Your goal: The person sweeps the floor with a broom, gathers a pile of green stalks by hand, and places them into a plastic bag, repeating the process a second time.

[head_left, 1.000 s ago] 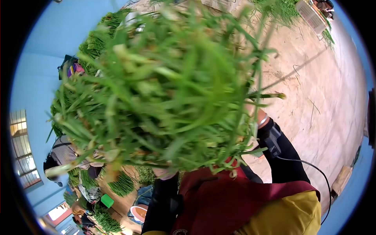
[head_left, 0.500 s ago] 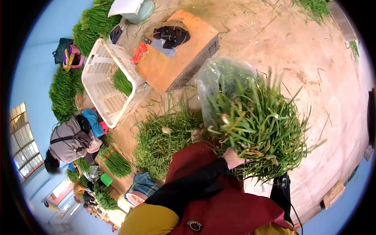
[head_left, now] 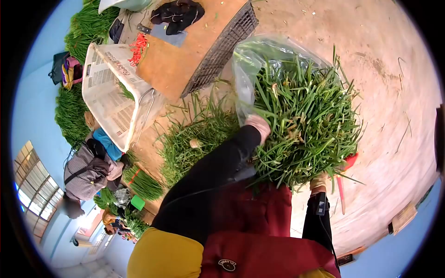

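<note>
Head view: a big bundle of green chives [head_left: 303,123], partly sheathed in a clear plastic bag [head_left: 252,60], is held over the dirt floor [head_left: 394,92], just right of the board-topped crate [head_left: 194,51]. Left hand [head_left: 257,126] presses against the bundle's left side, fingers buried in the leaves, grip cannot be told; right hand [head_left: 318,182] sits under the bundle's lower edge, its fingers hidden too. Loose chives [head_left: 194,143] lie heaped on the floor below the crate, a white plastic basket [head_left: 109,99] tilted to its left.

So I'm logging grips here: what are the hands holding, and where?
Both hold the bundle of greens: left hand on its bagged side, right hand under its near end.
</note>
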Available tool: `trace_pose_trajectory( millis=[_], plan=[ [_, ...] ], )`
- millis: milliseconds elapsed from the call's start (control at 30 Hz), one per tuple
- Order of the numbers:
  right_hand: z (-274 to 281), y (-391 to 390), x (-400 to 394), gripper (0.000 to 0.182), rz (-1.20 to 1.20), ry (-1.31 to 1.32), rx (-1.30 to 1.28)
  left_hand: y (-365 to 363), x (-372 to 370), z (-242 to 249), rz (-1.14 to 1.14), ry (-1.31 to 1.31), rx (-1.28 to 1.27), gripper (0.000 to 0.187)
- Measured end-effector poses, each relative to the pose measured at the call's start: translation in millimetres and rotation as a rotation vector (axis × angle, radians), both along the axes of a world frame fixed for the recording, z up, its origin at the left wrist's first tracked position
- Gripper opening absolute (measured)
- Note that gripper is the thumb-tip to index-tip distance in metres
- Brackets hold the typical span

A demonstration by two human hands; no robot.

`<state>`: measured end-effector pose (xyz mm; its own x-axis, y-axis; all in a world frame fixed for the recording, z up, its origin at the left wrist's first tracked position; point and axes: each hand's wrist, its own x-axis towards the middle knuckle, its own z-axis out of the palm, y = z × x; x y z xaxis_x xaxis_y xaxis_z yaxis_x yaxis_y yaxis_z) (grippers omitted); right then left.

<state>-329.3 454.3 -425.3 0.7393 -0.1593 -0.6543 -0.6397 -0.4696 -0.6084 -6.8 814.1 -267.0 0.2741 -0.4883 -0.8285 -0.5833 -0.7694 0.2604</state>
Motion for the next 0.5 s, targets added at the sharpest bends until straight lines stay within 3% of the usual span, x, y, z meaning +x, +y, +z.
trace_pose_trajectory(
  millis=[33, 100, 167, 233, 267, 367, 400, 433, 500],
  plan=[
    [-2.1, 1.2, 3.3, 0.045, 0.077, -0.004, -0.115, 9.1, -8.8, -29.6, 0.14, -0.129, -0.027, 0.025],
    [53.7, 33.9, 56.8, 0.04, -0.86, 0.059, 0.633, 19.7, -10.7, -66.9, 0.308, -0.146, -0.014, 0.028],
    [49.8, 35.1, 60.5, 0.039, -0.733, 0.07, 0.498, 28.6, -22.2, -121.2, 0.535, -0.159, -0.024, 0.035],
    [34.5, 26.1, 54.1, 0.039, -0.932, 0.004, 0.588, 41.9, -43.2, -196.9, 0.748, -0.163, -0.079, 0.045],
    [52.8, 35.3, 66.8, 0.038, -0.952, 0.055, 0.606, 41.5, -39.2, -190.1, 0.753, -0.162, -0.073, 0.045],
    [55.1, 39.8, 60.9, 0.038, -0.816, 0.082, 0.605, 41.0, 0.2, -122.4, -0.002, -0.107, 0.317, 0.038],
    [59.1, 41.6, 60.9, 0.039, -0.803, 0.079, 0.622, 43.0, 2.8, -108.4, 0.585, -0.109, 0.184, 0.029],
    [59.1, 43.8, 60.3, 0.039, -0.8, 0.081, 0.629, 42.7, 13.5, -79.4, 0.588, -0.112, 0.192, 0.029],
    [60.0, 46.6, 65.0, 0.039, -0.842, 0.111, 0.595, 43.6, 41.7, -17.3, 0.366, -0.061, 0.187, 0.024]
  ],
)
